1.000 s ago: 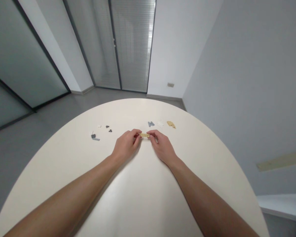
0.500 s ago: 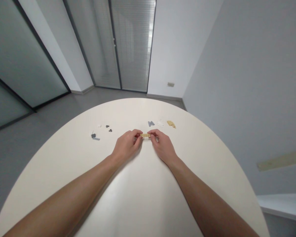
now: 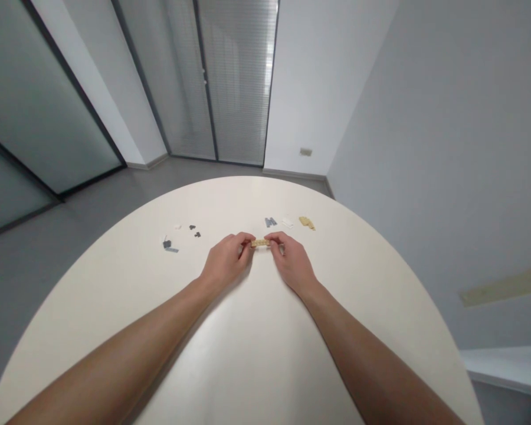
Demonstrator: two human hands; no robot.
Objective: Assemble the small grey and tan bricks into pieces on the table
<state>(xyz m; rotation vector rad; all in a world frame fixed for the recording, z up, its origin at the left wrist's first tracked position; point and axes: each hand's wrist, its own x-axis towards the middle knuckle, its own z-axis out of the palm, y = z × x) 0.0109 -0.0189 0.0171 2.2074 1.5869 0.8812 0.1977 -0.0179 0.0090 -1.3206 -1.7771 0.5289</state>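
Observation:
Between my two hands, a small tan building-brick piece (image 3: 261,242), long and narrow with studs along it, is held level just over the table. My left hand (image 3: 227,258) pinches its left end between thumb and fingers. At the right end, my right hand (image 3: 293,260) grips it the same way. Fingertips hide both ends of the piece. Beyond my right hand lie tan pieces (image 3: 307,222), white pieces (image 3: 287,223) and grey pieces (image 3: 270,222).
The round white table (image 3: 261,342) has its curved far edge beyond the pieces. Left of my hands lie small black pieces (image 3: 197,234), a dark piece (image 3: 167,244), a blue-grey strip (image 3: 172,250) and a small white piece (image 3: 177,226). Glass doors (image 3: 234,82) stand behind.
Almost nothing differs. Both hands keep their pinch on the tan piece in the same place, and the loose pieces lie where they were.

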